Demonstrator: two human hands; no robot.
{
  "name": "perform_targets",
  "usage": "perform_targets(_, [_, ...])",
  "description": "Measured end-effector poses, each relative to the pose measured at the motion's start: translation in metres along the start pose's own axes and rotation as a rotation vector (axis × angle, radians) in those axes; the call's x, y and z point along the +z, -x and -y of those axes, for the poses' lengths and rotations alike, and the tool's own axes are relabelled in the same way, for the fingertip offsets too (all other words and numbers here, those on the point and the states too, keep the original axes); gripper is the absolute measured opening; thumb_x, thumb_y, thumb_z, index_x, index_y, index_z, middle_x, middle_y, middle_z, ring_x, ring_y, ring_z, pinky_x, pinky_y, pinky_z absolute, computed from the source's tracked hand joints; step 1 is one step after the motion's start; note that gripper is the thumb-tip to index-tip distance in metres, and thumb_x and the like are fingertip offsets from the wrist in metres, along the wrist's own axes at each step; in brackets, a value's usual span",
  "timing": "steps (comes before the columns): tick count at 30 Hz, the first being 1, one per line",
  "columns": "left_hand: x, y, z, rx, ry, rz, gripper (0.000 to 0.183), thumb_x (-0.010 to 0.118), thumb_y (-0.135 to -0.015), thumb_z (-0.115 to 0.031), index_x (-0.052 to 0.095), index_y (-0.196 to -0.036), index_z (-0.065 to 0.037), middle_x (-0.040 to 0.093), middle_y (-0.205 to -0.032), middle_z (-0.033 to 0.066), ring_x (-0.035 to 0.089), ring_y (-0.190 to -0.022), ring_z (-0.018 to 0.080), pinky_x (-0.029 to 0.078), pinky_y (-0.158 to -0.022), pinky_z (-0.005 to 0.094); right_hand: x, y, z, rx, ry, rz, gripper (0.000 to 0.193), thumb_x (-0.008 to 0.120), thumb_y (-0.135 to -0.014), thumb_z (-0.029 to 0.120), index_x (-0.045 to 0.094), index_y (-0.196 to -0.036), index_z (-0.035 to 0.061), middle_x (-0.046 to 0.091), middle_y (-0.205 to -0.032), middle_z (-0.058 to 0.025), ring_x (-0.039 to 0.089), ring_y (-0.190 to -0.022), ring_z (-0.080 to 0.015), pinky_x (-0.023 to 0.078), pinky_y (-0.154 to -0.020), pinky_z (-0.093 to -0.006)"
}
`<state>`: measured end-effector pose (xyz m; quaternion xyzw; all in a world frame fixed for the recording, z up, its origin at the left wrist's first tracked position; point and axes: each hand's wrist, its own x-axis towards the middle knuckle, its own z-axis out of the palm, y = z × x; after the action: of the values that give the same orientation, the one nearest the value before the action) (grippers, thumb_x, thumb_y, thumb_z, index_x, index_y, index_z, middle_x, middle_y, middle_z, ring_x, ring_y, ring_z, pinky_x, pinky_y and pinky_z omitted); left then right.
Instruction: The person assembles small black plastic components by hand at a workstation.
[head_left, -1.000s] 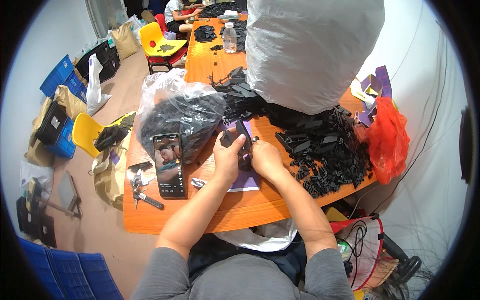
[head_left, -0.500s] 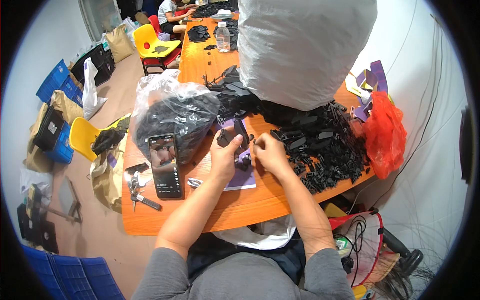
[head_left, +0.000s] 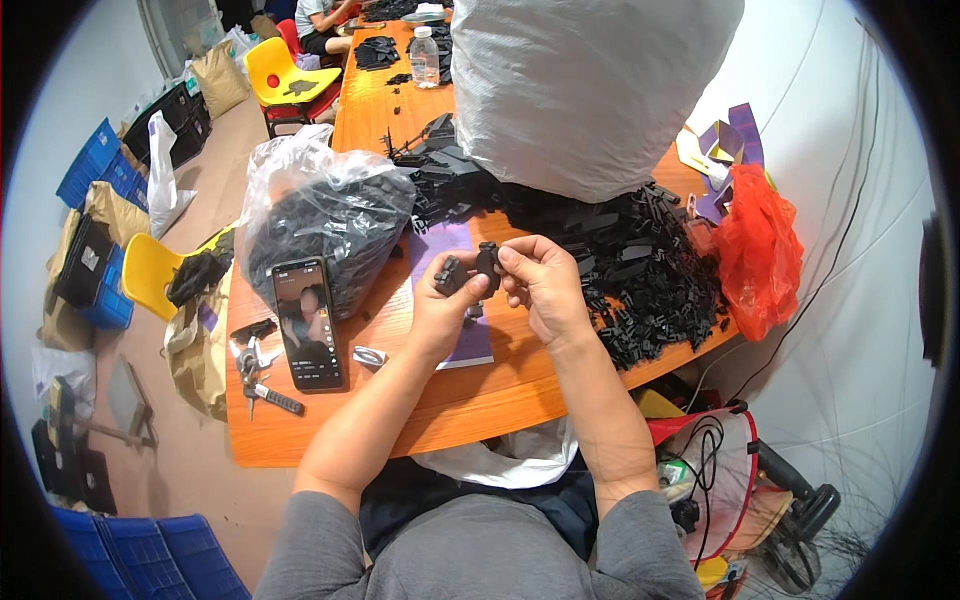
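Since the earlier frame, the right hand (head_left: 548, 288) has reached two black parts (head_left: 487, 262) gripped by the left hand (head_left: 437, 312); its own hold is unclear. From these, one white sack (head_left: 595, 100), at one o'clock, hides some table (head_left: 275, 440).

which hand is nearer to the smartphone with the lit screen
The left. The left hand is to the right of the smartphone, apart from it; the right hand is farther to the right, on the far side of the left hand.
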<state>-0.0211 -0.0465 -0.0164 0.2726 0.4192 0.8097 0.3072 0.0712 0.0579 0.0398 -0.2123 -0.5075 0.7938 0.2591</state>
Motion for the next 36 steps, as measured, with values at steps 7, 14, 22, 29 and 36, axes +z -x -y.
perform_targets(7, [-0.002, 0.000, -0.009, -0.012, -0.088, 0.110, 0.027, 0.067, -0.081, -0.007, 0.055, -0.105, -0.003, 0.062, -0.087, 0.0034, 0.059, -0.076, 0.0104, 0.048, -0.066, 0.0232, -0.004, 0.007, 0.015, -0.015, 0.150, 0.087, 0.016, 0.064, -0.082, 0.010, 0.060, -0.096, 0.0028, 0.060, -0.074, -0.0018, 0.053, -0.059, -0.0053, 0.044, -0.048, -0.0198])
perform_targets(14, [0.008, 0.003, -0.013, -0.263, 0.012, 0.194, 0.029, 0.067, -0.080, -0.005, 0.052, -0.106, -0.003, 0.061, -0.087, 0.0064, 0.060, -0.074, 0.0139, 0.049, -0.065, 0.0256, -0.015, 0.013, 0.006, -0.198, 0.426, 0.153, 0.024, 0.051, -0.087, 0.001, 0.060, -0.109, -0.0028, 0.061, -0.098, -0.0082, 0.056, -0.088, -0.0115, 0.046, -0.077, -0.0241])
perform_targets(22, [0.018, 0.016, -0.001, -0.083, -0.285, 0.164, 0.033, 0.069, -0.078, -0.002, 0.051, -0.106, -0.004, 0.058, -0.093, 0.0028, 0.056, -0.086, 0.0100, 0.049, -0.076, 0.0251, -0.014, 0.029, -0.014, -0.038, 0.075, 0.095, 0.021, 0.045, -0.090, 0.003, 0.057, -0.106, -0.0049, 0.061, -0.101, -0.0080, 0.057, -0.090, -0.0124, 0.046, -0.081, -0.0255])
perform_targets(29, [0.024, 0.023, 0.000, 0.095, -0.648, 0.040, 0.028, 0.066, -0.080, -0.001, 0.051, -0.104, -0.004, 0.060, -0.093, 0.0025, 0.057, -0.085, 0.0102, 0.047, -0.074, 0.0244, -0.004, 0.023, -0.026, -0.128, 0.076, 0.000, 0.019, 0.043, -0.091, 0.000, 0.058, -0.100, -0.0033, 0.060, -0.095, -0.0059, 0.056, -0.086, -0.0098, 0.046, -0.077, -0.0234])
perform_targets(36, [0.023, 0.020, 0.009, -0.031, -0.444, 0.039, 0.031, 0.068, -0.078, -0.003, 0.051, -0.104, -0.004, 0.060, -0.093, 0.0017, 0.056, -0.083, 0.0109, 0.047, -0.072, 0.0243, -0.021, 0.018, -0.028, -0.051, 0.021, 0.105, 0.020, 0.048, -0.092, 0.009, 0.057, -0.108, 0.0009, 0.061, -0.097, -0.0045, 0.056, -0.083, -0.0084, 0.047, -0.075, -0.0232])
